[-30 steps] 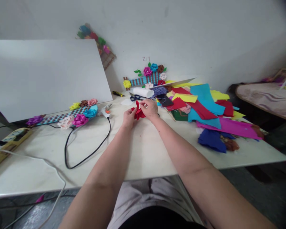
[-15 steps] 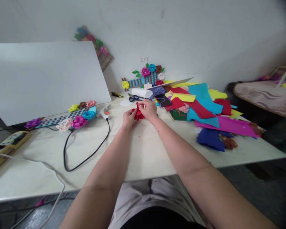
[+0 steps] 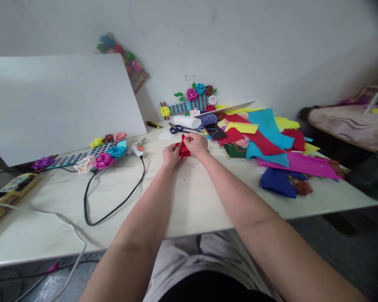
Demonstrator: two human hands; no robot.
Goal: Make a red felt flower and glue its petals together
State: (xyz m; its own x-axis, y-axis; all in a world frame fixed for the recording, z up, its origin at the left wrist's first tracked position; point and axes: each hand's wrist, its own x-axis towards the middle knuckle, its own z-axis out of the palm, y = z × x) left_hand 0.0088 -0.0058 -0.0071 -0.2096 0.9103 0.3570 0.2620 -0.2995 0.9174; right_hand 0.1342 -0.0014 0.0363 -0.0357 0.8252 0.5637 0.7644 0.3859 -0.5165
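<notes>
My left hand point(image 3: 171, 155) and my right hand point(image 3: 197, 145) meet over the middle of the white table point(image 3: 189, 201), both pinched on a small red felt piece point(image 3: 184, 149) crumpled into a flower-like shape. The felt stands up between my fingertips, just above the tabletop. Blue-handled scissors point(image 3: 177, 129) lie just beyond my hands. A glue gun point(image 3: 137, 147) rests to the left of my left hand, with its black cord point(image 3: 113, 201) looping toward me.
A pile of coloured felt sheets point(image 3: 271, 142) covers the right of the table. A striped strip with felt flowers point(image 3: 91, 155) lies at the left, another flower strip point(image 3: 192, 102) leans on the wall. A white board point(image 3: 56, 100) stands at back left. A power strip point(image 3: 12, 188) sits far left.
My hands have drawn closer together on the red felt, folding it tighter. The view has shifted slightly.
</notes>
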